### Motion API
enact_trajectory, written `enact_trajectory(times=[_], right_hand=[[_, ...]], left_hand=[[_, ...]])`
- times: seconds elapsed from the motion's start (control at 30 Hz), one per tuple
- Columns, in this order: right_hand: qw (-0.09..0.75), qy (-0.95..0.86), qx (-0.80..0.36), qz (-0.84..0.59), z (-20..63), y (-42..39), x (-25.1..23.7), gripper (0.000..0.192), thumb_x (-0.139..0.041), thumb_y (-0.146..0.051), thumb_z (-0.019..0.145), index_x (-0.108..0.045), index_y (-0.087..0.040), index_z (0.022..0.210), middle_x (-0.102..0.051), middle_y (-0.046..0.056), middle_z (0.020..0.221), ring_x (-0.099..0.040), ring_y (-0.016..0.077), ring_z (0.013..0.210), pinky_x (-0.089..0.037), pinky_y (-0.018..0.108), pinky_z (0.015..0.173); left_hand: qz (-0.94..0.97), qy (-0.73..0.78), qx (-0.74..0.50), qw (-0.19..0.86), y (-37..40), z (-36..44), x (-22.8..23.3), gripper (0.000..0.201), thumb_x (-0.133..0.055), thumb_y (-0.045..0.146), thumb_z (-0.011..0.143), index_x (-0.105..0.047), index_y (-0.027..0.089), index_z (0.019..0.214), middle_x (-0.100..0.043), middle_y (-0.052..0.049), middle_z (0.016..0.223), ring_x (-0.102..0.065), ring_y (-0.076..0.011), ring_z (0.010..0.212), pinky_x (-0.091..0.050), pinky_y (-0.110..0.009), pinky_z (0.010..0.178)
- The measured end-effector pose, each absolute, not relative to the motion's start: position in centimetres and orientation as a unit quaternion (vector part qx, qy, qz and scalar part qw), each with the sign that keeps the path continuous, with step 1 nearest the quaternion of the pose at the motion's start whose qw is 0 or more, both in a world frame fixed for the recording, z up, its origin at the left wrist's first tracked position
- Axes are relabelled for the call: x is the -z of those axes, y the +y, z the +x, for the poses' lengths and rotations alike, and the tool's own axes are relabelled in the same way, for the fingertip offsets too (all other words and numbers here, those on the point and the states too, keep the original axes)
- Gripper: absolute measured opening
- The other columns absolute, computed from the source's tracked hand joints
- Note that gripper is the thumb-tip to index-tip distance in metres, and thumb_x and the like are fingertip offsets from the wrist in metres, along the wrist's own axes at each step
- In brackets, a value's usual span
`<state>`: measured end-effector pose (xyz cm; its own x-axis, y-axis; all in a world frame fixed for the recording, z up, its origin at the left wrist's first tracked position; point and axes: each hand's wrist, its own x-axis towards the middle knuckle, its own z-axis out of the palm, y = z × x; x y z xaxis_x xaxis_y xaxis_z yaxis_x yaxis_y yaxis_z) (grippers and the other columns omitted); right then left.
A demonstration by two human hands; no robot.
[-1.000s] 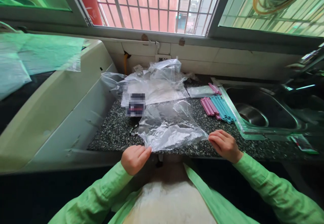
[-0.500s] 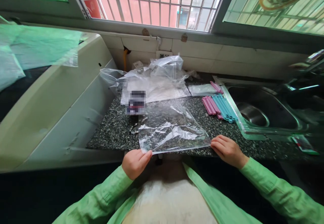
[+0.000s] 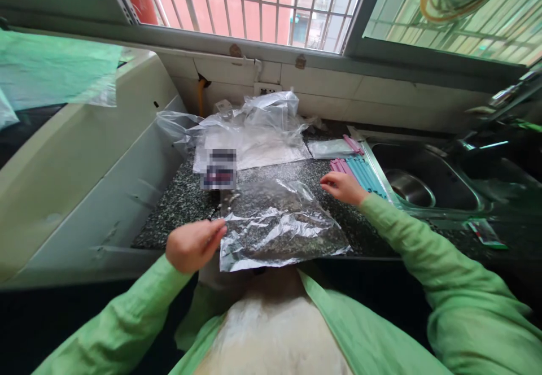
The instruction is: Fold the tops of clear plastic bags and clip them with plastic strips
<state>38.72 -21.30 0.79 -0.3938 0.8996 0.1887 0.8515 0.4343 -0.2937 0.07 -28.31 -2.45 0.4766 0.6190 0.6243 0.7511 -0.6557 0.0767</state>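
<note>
A clear plastic bag point(image 3: 277, 225) lies flat on the speckled granite counter point(image 3: 182, 205), its near edge hanging over the counter's front. My left hand point(image 3: 192, 245) sits at the bag's left edge with its fingertips touching the plastic. My right hand point(image 3: 342, 187) is farther back on the right, fingers apart, just off the bag's far right corner and beside a row of pink and blue sealing sticks point(image 3: 358, 171). It holds nothing.
A heap of clear bags point(image 3: 254, 129) and a small dark packet point(image 3: 219, 175) lie at the back of the counter. A steel sink point(image 3: 423, 180) is on the right, a white appliance point(image 3: 84, 155) on the left. The barred window point(image 3: 262, 2) is ahead.
The bag has been laid flat on the counter. My right hand let go of its near right corner and moved back to the sealing sticks. My left hand shifted left along the bag's edge.
</note>
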Motion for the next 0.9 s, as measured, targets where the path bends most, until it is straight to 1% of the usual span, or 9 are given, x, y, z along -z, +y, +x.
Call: enact_trajectory(times=[0.1,0.17,0.27,0.33,0.43,0.53,0.67,0.77,0.9], right_hand=[[0.129,-0.822,-0.106,-0.544,36.4,-17.1,-0.1,0.015,-0.054,-0.015,0.072,-0.064,-0.016,0.083,-0.064,0.004,0.08,-0.056,0.0122,0.068,-0.044,0.023,0.066],[0.093,-0.83,-0.12,-0.537,35.0,-15.5,0.2,0.018,-0.055,-0.013,0.071,-0.065,-0.017,0.085,-0.064,0.004,0.084,-0.056,0.0112,0.069,-0.044,0.021,0.067],[0.035,-0.836,-0.102,-0.538,33.8,-14.6,0.3,0.016,-0.058,-0.016,0.069,-0.065,-0.017,0.083,-0.063,0.005,0.089,-0.057,0.0139,0.076,-0.042,0.022,0.069],[0.007,-0.835,-0.088,-0.542,33.6,-14.6,0.3,0.013,-0.059,-0.019,0.068,-0.065,-0.017,0.08,-0.063,0.006,0.086,-0.057,0.0155,0.076,-0.041,0.023,0.066],[-0.012,-0.839,-0.08,-0.537,33.6,-15.0,0.5,0.008,-0.058,-0.02,0.07,-0.064,-0.018,0.074,-0.064,0.005,0.078,-0.056,0.0157,0.073,-0.039,0.023,0.062],[-0.008,-0.841,-0.071,-0.536,33.9,-15.4,0.7,0.008,-0.055,-0.018,0.071,-0.063,-0.018,0.071,-0.064,0.006,0.077,-0.056,0.0164,0.074,-0.038,0.023,0.062],[0.03,-0.839,-0.05,-0.542,35.1,-15.7,1.0,0.008,-0.052,-0.017,0.073,-0.061,-0.017,0.072,-0.064,0.005,0.076,-0.055,0.0148,0.072,-0.039,0.023,0.063],[0.057,-0.834,-0.049,-0.547,36.4,-15.9,0.8,0.009,-0.051,-0.016,0.073,-0.059,-0.017,0.071,-0.063,0.004,0.073,-0.054,0.0131,0.066,-0.039,0.022,0.061],[0.077,-0.822,-0.069,-0.56,38.2,-16.4,0.2,0.009,-0.05,-0.016,0.072,-0.059,-0.015,0.071,-0.062,0.003,0.067,-0.052,0.0116,0.06,-0.038,0.021,0.058]], left_hand=[[-0.763,-0.59,0.255,0.07,-24.6,0.8,0.9,0.03,-0.047,0.038,0.079,-0.063,0.019,0.095,-0.064,-0.002,0.061,-0.059,-0.0139,0.055,-0.037,-0.023,0.051],[-0.723,-0.656,0.209,0.052,-22.8,1.4,0.1,0.036,-0.046,0.041,0.077,-0.061,0.019,0.102,-0.064,-0.001,0.06,-0.059,-0.0161,0.057,-0.034,-0.023,0.049],[-0.721,-0.675,0.156,0.033,-21.4,2.1,-0.5,0.04,-0.045,0.043,0.077,-0.058,0.02,0.107,-0.066,-0.003,0.068,-0.061,-0.018,0.063,-0.032,-0.024,0.05],[-0.728,-0.671,0.136,0.028,-20.9,2.3,-0.6,0.038,-0.046,0.042,0.077,-0.059,0.021,0.105,-0.067,-0.003,0.073,-0.061,-0.0186,0.068,-0.032,-0.024,0.051],[-0.732,-0.668,0.128,0.031,-20.8,2.5,-0.7,0.034,-0.046,0.041,0.077,-0.061,0.022,0.102,-0.068,-0.003,0.077,-0.062,-0.0185,0.071,-0.034,-0.024,0.054],[-0.726,-0.674,0.132,0.041,-21.1,2.6,-0.8,0.033,-0.044,0.042,0.078,-0.061,0.022,0.098,-0.068,-0.003,0.077,-0.061,-0.0174,0.07,-0.033,-0.023,0.053],[-0.704,-0.7,0.115,0.035,-22.1,2.6,-0.7,0.036,-0.039,0.045,0.079,-0.064,0.02,0.085,-0.068,-0.005,0.073,-0.062,-0.0192,0.069,-0.032,-0.024,0.051],[-0.7,-0.709,0.077,-0.024,-22.7,2.7,-0.3,0.036,-0.04,0.046,0.078,-0.065,0.02,0.08,-0.068,-0.006,0.072,-0.062,-0.0209,0.069,-0.032,-0.025,0.05],[-0.702,-0.7,0.078,-0.105,-22.9,3.5,0.3,0.029,-0.044,0.042,0.076,-0.066,0.022,0.079,-0.069,-0.004,0.074,-0.062,-0.0191,0.07,-0.035,-0.024,0.052]])
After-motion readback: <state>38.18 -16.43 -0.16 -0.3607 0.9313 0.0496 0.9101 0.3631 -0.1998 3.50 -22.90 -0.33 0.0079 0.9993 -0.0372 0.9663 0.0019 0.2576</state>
